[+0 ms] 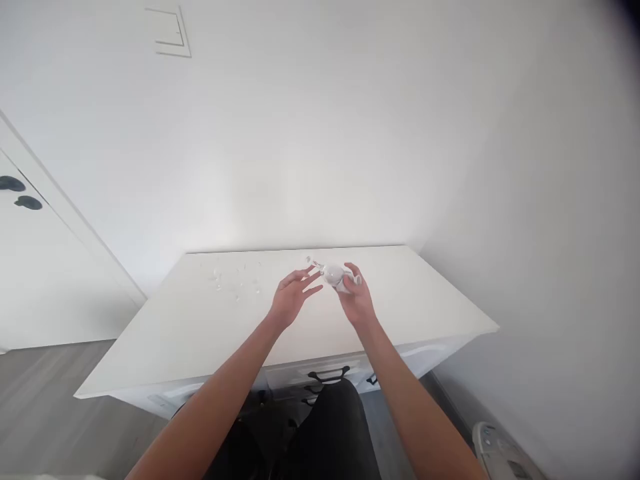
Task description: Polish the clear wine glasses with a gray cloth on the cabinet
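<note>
My right hand (357, 300) is closed around one end of a clear glass piece (333, 274) with a round bulb in its middle. A flared tip shows past my fingers on the right, and a thin stem with another flared end sticks out to the upper left. Beside that stem is my left hand (291, 297), its fingers stretched and spread; whether they touch the glass I cannot tell. Both hands are above the white cabinet top (320, 333). Several small transparent glass pieces (219, 283) are on its left half, too faint for their shape to show.
White walls (310, 133) rise behind and to the right of the cabinet. Dark drawer handles (329, 377) line its front, close to my knees. At left is a white door (45, 280) with dark knobs. A light-coloured appliance (505, 453) stands at lower right.
</note>
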Motion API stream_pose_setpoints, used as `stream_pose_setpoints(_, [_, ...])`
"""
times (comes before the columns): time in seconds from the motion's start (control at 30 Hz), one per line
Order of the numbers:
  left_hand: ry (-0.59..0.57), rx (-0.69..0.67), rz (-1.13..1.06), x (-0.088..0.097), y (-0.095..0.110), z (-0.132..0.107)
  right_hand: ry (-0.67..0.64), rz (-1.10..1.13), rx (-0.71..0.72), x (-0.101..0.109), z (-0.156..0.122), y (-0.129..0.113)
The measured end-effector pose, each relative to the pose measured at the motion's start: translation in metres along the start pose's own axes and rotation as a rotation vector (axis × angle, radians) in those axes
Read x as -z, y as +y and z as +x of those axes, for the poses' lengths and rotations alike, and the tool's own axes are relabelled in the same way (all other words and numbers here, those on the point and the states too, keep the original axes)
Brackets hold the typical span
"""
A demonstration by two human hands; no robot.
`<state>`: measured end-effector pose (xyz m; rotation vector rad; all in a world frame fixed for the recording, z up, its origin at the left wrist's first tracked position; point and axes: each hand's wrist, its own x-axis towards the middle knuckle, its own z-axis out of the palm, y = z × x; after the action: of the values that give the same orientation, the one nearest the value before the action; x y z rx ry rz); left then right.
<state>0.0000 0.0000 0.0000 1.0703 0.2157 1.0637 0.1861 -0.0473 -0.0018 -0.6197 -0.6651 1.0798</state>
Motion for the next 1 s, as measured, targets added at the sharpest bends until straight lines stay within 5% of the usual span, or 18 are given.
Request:
stream_pose_setpoints(0.13, [0.035,0.031,0.21,0.025,-0.036,0.041,-0.093,-0.137,-0.02,0.017,0.064,0.009])
stream_pose_setpoints(0.33, [0.006,-0.122,0.464,0.055,-0.079,0.075,-0.433,-0.234,-0.284,0.042,0.119,0.028])
stream_pose_setpoints(0.6, [0.376,-0.255,0.751,0.093,-0.096,0.101,-0.431,-0.223,-0.183,0.056,0.138,0.092])
stream_pose_setpoints(0.67, [0.375,-0.294,0.662,0.097,-0.1,0.107,-0.34,-0.219,-0.11,0.058,0.146,0.098])
stream_pose_setpoints(0.73, [0.247,-0.344,0.573,0.1,-0.103,0.113,-0.243,-0.206,-0.04,0.063,0.154,0.099])
stream_pose_setpoints(0.83, [0.115,-0.397,0.6,0.104,-0.107,0.116,-0.294,-0.229,-0.044,0.066,0.157,0.096])
stream_pose_setpoints(1.0, [0.376,-0.301,0.662,0.108,-0.106,0.114,-0.468,-0.361,-0.084,0.06,0.15,0.094])
